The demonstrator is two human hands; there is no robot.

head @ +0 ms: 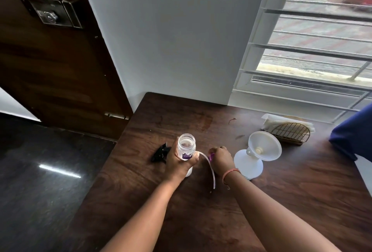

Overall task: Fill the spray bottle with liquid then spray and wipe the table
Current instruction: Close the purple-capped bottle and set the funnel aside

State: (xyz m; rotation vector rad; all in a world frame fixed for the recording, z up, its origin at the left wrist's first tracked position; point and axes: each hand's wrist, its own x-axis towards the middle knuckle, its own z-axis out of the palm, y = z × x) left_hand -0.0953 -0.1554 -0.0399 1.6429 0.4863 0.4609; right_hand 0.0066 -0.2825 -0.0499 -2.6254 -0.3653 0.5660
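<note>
Indoors, at a dark wooden table (281, 201) beside a barred window, a person's left hand (178, 164) wraps around a small clear spray bottle (186, 149), standing upright near the table's middle with its neck open and a purple label showing between the fingers. The right hand (221, 160), an orange band at the wrist, is closed on the purple spray head (211, 156), whose white dip tube (210, 169) curves down beside the bottle. Just to the right, a white funnel (264, 146) leans against a white bottle (248, 164). A napkin holder (289, 132) sits behind.
</note>
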